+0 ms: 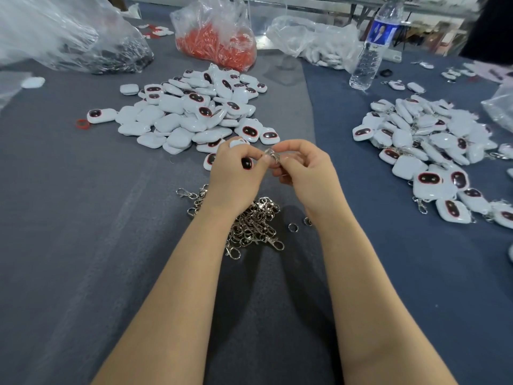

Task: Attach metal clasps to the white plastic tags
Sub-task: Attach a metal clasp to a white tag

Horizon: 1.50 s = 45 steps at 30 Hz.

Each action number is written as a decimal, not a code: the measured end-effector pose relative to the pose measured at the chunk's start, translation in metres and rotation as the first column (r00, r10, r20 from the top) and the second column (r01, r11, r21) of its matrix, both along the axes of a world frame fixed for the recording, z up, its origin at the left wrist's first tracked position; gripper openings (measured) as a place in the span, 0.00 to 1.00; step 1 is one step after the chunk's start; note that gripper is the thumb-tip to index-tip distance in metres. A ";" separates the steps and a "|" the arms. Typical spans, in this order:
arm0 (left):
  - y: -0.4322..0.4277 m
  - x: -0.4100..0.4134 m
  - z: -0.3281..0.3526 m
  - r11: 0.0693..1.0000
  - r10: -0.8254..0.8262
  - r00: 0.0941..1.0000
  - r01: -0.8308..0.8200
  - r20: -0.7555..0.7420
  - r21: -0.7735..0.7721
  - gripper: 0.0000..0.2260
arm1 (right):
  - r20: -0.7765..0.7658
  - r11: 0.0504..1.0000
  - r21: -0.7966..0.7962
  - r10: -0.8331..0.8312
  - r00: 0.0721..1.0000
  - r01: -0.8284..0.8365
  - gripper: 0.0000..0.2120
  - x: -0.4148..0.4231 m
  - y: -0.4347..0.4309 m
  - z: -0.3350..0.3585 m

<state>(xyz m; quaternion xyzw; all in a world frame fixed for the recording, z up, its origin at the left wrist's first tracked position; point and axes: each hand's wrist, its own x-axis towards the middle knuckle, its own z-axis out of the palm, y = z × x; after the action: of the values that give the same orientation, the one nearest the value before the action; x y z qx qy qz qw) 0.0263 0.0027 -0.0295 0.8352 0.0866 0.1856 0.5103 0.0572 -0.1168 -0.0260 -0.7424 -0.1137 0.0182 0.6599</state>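
A: Tag (246, 163) status?
B: Pinched in left hand (236, 176), over mid desk (83, 218). Right hand (305, 173) fingers pinch clasp (271, 154) beside it. Joining looks underway.
A: Remaining?
B: Bare pile (191, 112) far left; clasped pile (422, 145) right edge. Roughly half done, I judge.

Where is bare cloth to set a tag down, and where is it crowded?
Bare: near-left cloth, bordered by the clasp pile and left tag pile; also the strip between that and the right tag pile, up to the bottle. Crowded: bags along the far edge.
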 end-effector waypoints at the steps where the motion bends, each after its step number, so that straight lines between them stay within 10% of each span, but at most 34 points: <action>1: 0.001 0.001 -0.001 1.000 0.015 1.000 -0.015 0.005 0.005 0.02 | 0.033 0.998 -0.045 -0.050 0.998 0.051 0.15 0.000 -0.001 0.000; 45: 0.000 0.002 -0.003 0.993 0.113 0.993 -0.114 0.035 0.033 0.07 | 0.218 0.915 -0.371 -0.079 0.973 0.157 0.08 -0.003 0.001 0.000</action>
<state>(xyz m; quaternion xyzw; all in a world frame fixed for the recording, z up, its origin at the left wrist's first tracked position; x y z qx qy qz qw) 0.0287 0.0023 -0.0328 0.8345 0.1223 0.2296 0.4857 0.0544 -0.1160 -0.0265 -0.8612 -0.1278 -0.0740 0.4864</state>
